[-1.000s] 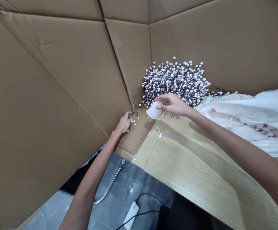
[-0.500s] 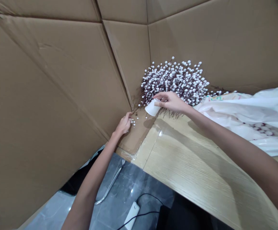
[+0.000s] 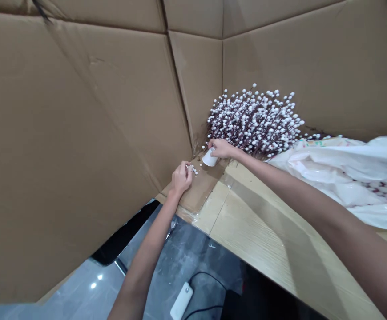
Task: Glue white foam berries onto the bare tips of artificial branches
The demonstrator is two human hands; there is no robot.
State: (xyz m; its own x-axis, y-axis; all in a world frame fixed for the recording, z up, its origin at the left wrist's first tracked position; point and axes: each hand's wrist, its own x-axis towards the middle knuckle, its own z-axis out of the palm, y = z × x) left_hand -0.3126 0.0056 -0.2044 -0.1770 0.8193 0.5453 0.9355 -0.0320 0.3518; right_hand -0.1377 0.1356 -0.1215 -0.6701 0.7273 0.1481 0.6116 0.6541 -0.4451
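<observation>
My right hand [image 3: 222, 148] grips a small white cup [image 3: 209, 158] by its narrower end, with the wide end pointing down close to the cardboard sheet [image 3: 198, 195]. Whether the cup touches the sheet, I cannot tell. Beside it, my left hand [image 3: 181, 178] has its fingers curled together at several loose white berries [image 3: 194, 170] on the sheet. What those fingertips hold, if anything, is hidden. Behind the cup lies a big bunch of artificial berry stems [image 3: 255, 118] with white berries on dark red twigs.
Tall cardboard walls [image 3: 113, 111] meet in a corner behind the wooden table [image 3: 247, 218]. White plastic bags [image 3: 340, 173] with berries inside lie at the right. Below the table edge, a white power strip [image 3: 182, 301] with black cables rests on the grey floor.
The view has shifted, so the scene sits further right. The cup is now lower and more upright, nearer my left hand. My left fingers have drawn in around the loose berries.
</observation>
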